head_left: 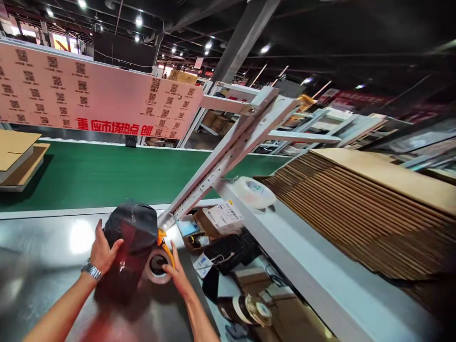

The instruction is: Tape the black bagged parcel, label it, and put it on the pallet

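A black plastic-wrapped package [131, 228] stands on the metal tabletop. My left hand [103, 251], with a metal watch on its wrist, is pressed to the package's left side, its thumb on the near face. At the right side, my right hand [175, 270] grips an orange tape dispenser [167, 251] with its roll of tape around a dark core. The dispenser's orange tip is close against the package's right edge; I cannot tell whether tape is stuck there.
A green conveyor belt [107, 173] runs behind the metal table [42, 266], with cardboard boxes [17, 156] at its left. A slanting white post [228, 152] rises beside my right hand. On the right are a shelf with a tape roll [254, 192], stacked flat cartons [356, 213] and a keyboard [233, 247].
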Tool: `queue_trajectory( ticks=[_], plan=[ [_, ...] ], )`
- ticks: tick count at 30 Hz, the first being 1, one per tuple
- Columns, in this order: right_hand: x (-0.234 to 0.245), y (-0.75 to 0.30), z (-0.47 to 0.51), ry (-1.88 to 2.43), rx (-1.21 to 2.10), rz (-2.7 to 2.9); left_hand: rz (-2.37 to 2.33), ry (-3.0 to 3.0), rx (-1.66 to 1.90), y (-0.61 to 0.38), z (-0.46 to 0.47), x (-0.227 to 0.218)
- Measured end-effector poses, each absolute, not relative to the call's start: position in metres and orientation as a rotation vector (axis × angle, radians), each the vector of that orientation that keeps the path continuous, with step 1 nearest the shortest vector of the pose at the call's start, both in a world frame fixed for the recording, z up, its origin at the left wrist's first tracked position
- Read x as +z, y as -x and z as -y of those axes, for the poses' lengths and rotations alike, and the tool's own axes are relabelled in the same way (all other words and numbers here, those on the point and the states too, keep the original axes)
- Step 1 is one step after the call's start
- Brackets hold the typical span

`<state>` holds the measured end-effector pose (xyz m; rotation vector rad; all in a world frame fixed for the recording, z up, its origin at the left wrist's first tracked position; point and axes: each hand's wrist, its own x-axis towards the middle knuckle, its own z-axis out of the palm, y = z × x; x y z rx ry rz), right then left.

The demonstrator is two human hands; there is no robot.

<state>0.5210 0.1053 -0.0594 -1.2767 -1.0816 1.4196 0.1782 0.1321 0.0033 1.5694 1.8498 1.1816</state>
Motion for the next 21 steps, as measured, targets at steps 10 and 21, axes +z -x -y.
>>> queue_trajectory(
  ticks=[10, 21],
  plan=[
    [-0.074, -0.525, -0.221, 1.233, 1.484, 0.752, -2.129, -2.185, 0.631, -0.222, -0.188, -0.004],
    [-0.089, -0.525, -0.213, 1.182, 1.615, 0.708, -2.28, -2.047, 0.236, -0.251, -0.236, 0.035]
  ],
)
